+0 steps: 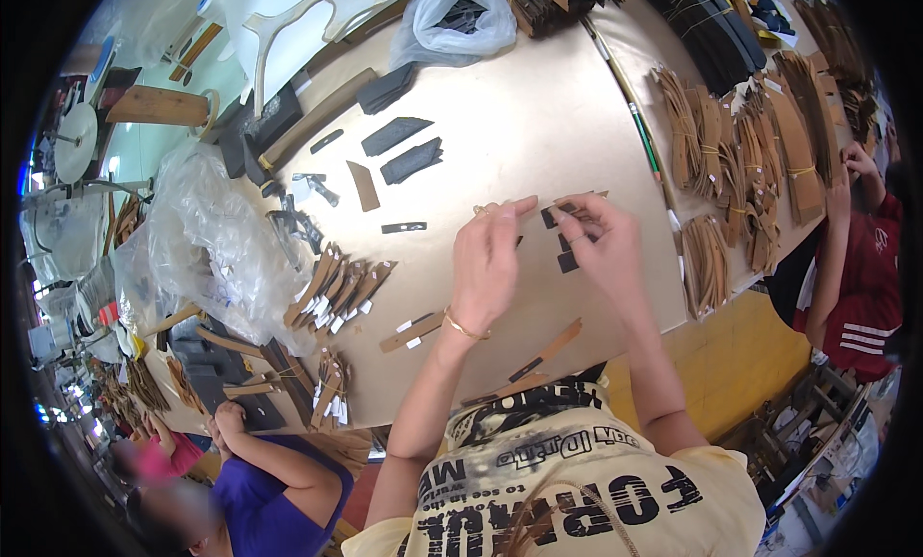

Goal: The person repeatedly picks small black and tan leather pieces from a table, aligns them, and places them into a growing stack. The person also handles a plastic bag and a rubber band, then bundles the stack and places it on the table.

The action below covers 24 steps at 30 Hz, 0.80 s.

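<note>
Both hands meet over the desk (538, 124). The left hand (486, 264) and right hand (601, 240) pinch one thin tan strip (577, 198) just above small black pieces (567, 262).

Matt tan leather-like strips (338, 286) lie on a smooth beige tabletop (519, 115) beside crinkled glossy clear plastic (216, 240).

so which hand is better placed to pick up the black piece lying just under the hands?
Right, probably. The right hand sits directly beside the black piece, nearly over it; the left hand is farther off and pinches a small tan piece.
</note>
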Tool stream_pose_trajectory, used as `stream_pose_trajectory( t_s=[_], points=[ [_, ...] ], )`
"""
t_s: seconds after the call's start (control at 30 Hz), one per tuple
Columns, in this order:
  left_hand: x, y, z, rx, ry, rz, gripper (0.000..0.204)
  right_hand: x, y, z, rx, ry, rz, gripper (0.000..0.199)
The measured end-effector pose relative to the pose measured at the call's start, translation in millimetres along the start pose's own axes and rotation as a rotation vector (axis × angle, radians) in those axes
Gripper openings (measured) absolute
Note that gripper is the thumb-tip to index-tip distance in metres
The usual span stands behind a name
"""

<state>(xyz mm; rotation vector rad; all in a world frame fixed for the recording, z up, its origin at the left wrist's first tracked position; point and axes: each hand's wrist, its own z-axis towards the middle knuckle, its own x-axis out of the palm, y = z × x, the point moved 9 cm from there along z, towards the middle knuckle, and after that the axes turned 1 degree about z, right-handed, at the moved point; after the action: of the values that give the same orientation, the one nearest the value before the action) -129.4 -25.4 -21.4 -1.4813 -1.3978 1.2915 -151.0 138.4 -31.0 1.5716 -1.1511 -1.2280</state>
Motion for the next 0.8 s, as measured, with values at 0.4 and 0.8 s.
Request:
stream_pose_trajectory(
  t_s=[0.4,0.8],
  points=[
    [8,23,0,-0.204,-0.132,-0.097,0.020,-8,-19,16,0.205,0.078,0.134,0.011],
    [15,27,-18,-0.170,-0.424,-0.269,0.008,-6,-14,14,0.141,0.068,0.115,0.010]
  ],
)
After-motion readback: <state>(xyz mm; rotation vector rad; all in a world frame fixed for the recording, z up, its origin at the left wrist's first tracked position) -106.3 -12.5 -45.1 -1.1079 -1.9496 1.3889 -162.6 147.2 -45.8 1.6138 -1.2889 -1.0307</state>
